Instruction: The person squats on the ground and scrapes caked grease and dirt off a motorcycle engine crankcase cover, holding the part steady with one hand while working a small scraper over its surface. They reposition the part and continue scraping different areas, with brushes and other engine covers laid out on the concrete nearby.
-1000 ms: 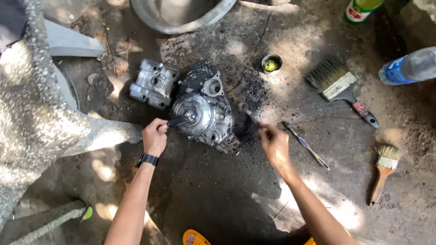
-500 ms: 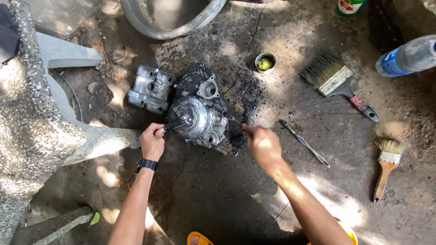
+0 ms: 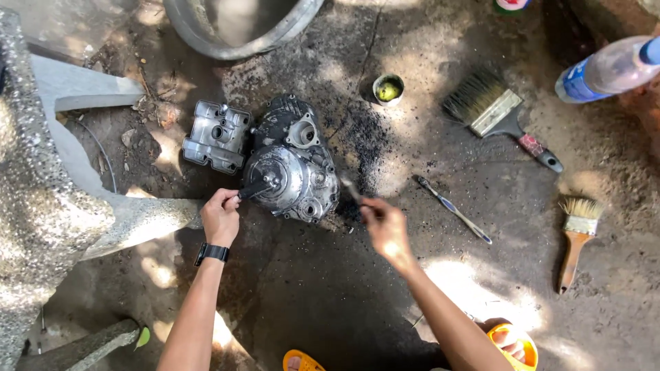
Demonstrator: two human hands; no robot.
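A greasy metal engine case (image 3: 292, 172) lies on the dirty concrete ground. My left hand (image 3: 221, 216), with a black watch on the wrist, grips a dark shaft (image 3: 253, 189) sticking out of the engine's left side. My right hand (image 3: 386, 227) holds a small thin tool (image 3: 350, 189) whose tip points at the engine's lower right edge. A separate silver cover (image 3: 216, 134) lies against the engine's left side.
A wide paintbrush (image 3: 498, 117), a toothbrush (image 3: 454, 208) and a small wooden-handled brush (image 3: 576, 237) lie to the right. A small cup (image 3: 388, 89) and a plastic bottle (image 3: 608, 69) sit further back. A metal basin (image 3: 240, 27) is at the top, a stone bench (image 3: 48, 192) on the left.
My right hand has moved left toward the engine with the small tool. My left hand has stayed on the shaft.
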